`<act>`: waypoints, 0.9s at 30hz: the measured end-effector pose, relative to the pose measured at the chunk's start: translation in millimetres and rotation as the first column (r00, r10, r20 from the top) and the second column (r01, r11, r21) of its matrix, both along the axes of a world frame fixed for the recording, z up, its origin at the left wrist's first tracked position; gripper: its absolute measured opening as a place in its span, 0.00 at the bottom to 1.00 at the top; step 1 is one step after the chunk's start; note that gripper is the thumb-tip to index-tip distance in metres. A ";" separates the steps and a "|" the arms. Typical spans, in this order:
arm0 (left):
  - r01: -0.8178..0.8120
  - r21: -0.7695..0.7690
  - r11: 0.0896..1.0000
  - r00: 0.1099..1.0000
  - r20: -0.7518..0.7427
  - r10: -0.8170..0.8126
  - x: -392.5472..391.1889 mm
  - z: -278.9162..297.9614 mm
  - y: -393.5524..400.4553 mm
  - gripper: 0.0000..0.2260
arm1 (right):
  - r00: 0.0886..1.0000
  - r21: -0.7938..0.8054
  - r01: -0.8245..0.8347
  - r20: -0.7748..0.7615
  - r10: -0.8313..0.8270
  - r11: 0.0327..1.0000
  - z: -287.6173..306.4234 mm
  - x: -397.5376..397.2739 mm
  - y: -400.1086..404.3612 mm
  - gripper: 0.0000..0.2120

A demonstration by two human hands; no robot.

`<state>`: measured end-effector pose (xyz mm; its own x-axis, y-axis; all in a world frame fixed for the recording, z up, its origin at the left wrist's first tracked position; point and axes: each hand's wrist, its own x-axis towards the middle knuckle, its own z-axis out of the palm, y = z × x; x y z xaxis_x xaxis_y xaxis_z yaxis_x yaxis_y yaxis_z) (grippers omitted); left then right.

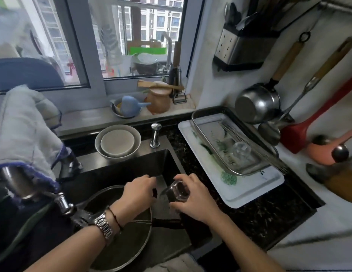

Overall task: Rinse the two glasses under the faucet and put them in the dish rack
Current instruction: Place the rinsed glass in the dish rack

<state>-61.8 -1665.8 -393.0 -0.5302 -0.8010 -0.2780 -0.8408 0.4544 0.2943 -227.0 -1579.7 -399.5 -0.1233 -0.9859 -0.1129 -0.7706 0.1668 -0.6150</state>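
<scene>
1. Clear glass (pixel 178 192): held tilted over the right side of the dark sink (pixel 167 160), mouth turned toward the camera, near the sink's right wall.
2. Right hand (pixel 192 201): fingers and thumb wrapped around the glass, gripping it from the right and from below.
3. Left hand (pixel 138 190): just left of the glass, fingers curled downward over the basin; whether it touches the glass or pinches anything cannot be told. A metal watch (pixel 103 226) and a dark cord bracelet sit on the wrist.
4. Dark round pan (pixel 122 248): lying in the sink beneath the left forearm, its handle reaching right under the right hand.
5. Second glass (pixel 241 150): lying inside the metal dish rack (pixel 202 122), which rests on a white tray (pixel 249 193) on the black speckled counter right of the sink.
6. Faucet (pixel 20 183): at lower left, partly draped with a pale cloth (pixel 24 130).
7. Two nested bowls (pixel 117 142): on the ledge behind the sink, beside a chrome knob-topped fitting (pixel 155 134).
8. Wall at right: hanging saucepan (pixel 257 103), red spatula (pixel 301 134) and ladles.
</scene>
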 end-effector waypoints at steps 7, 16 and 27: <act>-0.010 -0.013 1.000 1.000 -0.006 0.010 -61.0 14.4 -40.2 0.12 | 0.981 -0.139 0.110 0.173 -0.085 0.984 33.2 -84.9 -41.6 0.29; 0.030 -0.029 0.999 0.998 -0.051 -0.031 -150.4 7.7 -80.6 0.14 | 0.967 -0.251 0.251 0.098 -0.234 0.935 69.3 -210.7 -108.0 0.27; 0.029 -0.025 0.999 0.995 0.095 -0.026 -177.1 -19.3 -99.1 0.14 | 0.965 -0.010 0.194 -0.180 -0.193 0.981 9.4 -267.5 -169.9 0.33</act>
